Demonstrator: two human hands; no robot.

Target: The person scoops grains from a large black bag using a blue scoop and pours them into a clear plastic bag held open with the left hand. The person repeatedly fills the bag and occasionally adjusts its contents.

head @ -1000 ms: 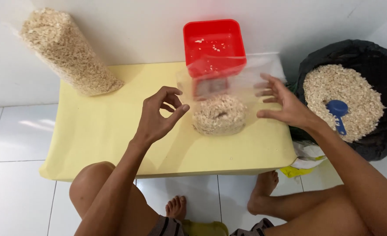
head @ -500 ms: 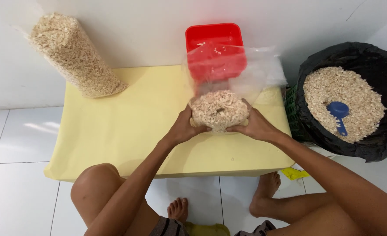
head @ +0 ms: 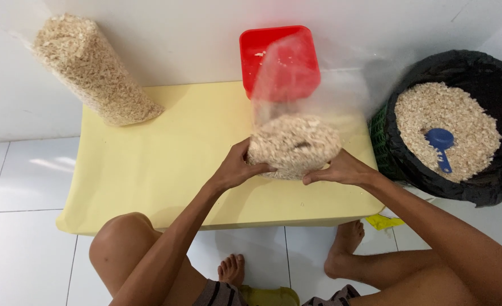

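A clear plastic bag [head: 294,141], its lower part filled with pale flaky grain, stands on the yellow table [head: 166,164]. My left hand [head: 235,167] grips the bag's lower left side. My right hand [head: 336,170] cups its lower right side. The bag's empty upper part rises in front of a red square tub [head: 279,59] at the table's back edge.
A full, sealed bag of the same grain [head: 89,71] leans against the white wall at the back left. To the right, a black-lined basket [head: 460,124] holds loose grain and a blue scoop [head: 441,144]. My knees and feet are under the table's front edge.
Both hands were open and apart from the bag a second ago. They have closed in on its lower sides and hold it upright now.
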